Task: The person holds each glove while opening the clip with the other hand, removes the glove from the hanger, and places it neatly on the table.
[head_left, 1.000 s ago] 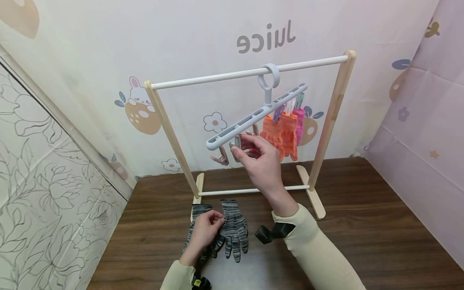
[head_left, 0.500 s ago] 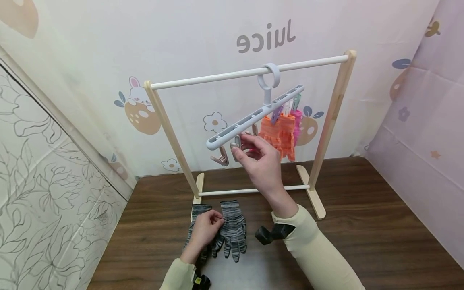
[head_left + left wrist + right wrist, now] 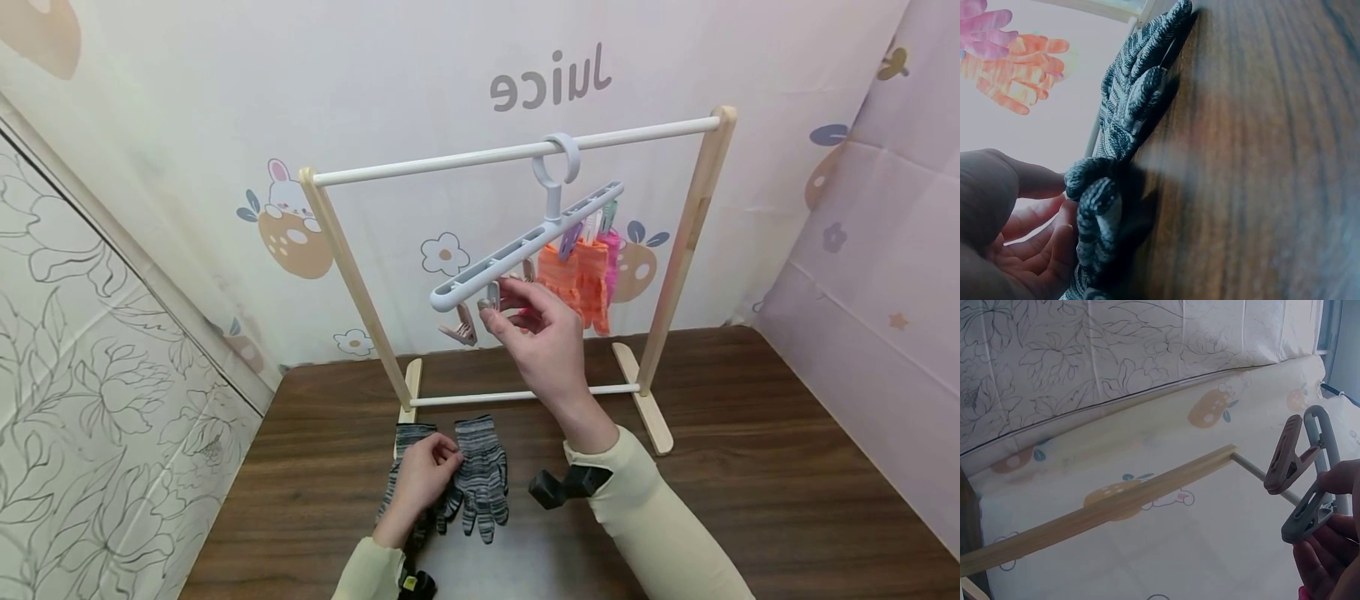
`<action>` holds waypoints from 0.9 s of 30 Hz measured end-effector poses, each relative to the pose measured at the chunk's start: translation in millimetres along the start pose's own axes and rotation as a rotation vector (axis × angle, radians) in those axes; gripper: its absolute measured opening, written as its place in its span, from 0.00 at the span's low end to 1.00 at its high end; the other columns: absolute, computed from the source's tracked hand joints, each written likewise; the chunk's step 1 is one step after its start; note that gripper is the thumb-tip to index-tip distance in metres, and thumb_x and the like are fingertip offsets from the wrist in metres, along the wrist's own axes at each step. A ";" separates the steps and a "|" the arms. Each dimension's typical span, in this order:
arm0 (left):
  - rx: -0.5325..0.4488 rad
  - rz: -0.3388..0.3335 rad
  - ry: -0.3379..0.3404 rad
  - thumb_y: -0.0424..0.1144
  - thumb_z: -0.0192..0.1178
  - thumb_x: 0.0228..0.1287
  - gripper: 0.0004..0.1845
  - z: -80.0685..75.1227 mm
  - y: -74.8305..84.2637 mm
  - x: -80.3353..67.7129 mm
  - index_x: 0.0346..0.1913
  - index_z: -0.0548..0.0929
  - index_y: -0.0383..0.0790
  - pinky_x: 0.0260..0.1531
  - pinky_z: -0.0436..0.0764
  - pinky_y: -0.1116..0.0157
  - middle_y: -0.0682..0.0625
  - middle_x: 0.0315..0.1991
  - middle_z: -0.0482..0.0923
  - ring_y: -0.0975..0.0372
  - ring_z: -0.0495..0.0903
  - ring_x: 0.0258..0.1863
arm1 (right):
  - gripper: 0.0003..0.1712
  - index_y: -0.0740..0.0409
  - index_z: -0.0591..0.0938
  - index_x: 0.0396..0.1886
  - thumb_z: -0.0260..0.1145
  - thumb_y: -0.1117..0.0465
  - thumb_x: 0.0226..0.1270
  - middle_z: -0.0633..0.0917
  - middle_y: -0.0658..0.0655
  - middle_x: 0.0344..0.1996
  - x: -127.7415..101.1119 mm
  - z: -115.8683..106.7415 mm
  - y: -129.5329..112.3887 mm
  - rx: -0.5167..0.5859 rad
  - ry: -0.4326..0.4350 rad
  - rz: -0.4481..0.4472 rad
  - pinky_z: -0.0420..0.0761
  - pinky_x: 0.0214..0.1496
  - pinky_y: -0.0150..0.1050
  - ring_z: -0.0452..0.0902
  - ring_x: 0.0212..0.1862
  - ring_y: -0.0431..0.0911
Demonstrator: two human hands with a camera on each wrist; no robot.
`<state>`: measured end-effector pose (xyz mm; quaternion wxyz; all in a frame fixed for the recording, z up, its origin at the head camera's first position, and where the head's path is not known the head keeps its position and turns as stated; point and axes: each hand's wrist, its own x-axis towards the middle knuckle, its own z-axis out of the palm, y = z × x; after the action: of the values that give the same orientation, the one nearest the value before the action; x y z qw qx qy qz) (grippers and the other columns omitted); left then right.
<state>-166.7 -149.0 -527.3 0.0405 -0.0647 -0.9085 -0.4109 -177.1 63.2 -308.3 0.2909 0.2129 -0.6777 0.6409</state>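
My right hand (image 3: 543,329) pinches a grey clothespin (image 3: 1307,515) under the near left part of the light-grey hanger (image 3: 495,265). Beside it, a brownish-pink clothespin (image 3: 1285,456) hangs from the hanger's end with nothing in it. Low on the left, my left hand (image 3: 427,471) has thumb and fingertips together at the edge of a grey-black striped knit glove (image 3: 482,479). Another striped glove (image 3: 405,442) lies partly hidden beneath that hand. In the left wrist view, the thumb touches a curled glove finger (image 3: 1088,175).
The hanger hooks over the white bar (image 3: 442,165) of a wooden rack (image 3: 693,221). Orange gloves (image 3: 592,279) and a pink glove (image 3: 611,250) hang from its far half on purple, white and green clothespins. Rack feet (image 3: 648,408) stand on the dark wooden table (image 3: 765,467).
The hanger has turned slightly, its far end shifting left and down with the orange and pink gloves. Both hands stay almost still, the right one holding the same clothespin.
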 end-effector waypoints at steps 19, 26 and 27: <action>-0.081 -0.010 0.076 0.36 0.68 0.61 0.04 -4.3 3.3 -0.4 0.31 0.83 0.45 0.23 0.75 0.68 0.58 0.24 0.78 0.66 0.74 0.22 | 0.21 0.63 0.83 0.56 0.73 0.68 0.62 0.85 0.57 0.48 -5.7 -6.0 -6.6 0.010 0.017 -0.006 0.83 0.46 0.37 0.84 0.43 0.50; -0.090 -0.024 0.076 0.36 0.67 0.63 0.03 -7.8 8.0 -0.3 0.32 0.83 0.46 0.23 0.75 0.67 0.57 0.25 0.78 0.65 0.75 0.23 | 0.20 0.63 0.84 0.54 0.72 0.69 0.62 0.85 0.58 0.48 -8.3 -10.1 -10.3 0.030 0.028 -0.014 0.83 0.48 0.39 0.83 0.43 0.53; -0.091 -0.026 0.075 0.37 0.67 0.63 0.03 -8.3 8.5 -0.2 0.32 0.83 0.46 0.24 0.75 0.67 0.57 0.25 0.78 0.65 0.75 0.23 | 0.20 0.63 0.84 0.54 0.72 0.69 0.62 0.85 0.58 0.49 -8.5 -10.6 -10.3 0.030 0.029 -0.014 0.83 0.49 0.39 0.83 0.43 0.52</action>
<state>-165.0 -149.7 -515.5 0.0663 -0.0390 -0.8874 -0.4545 -162.8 72.1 -306.2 0.3019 0.2127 -0.6622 0.6520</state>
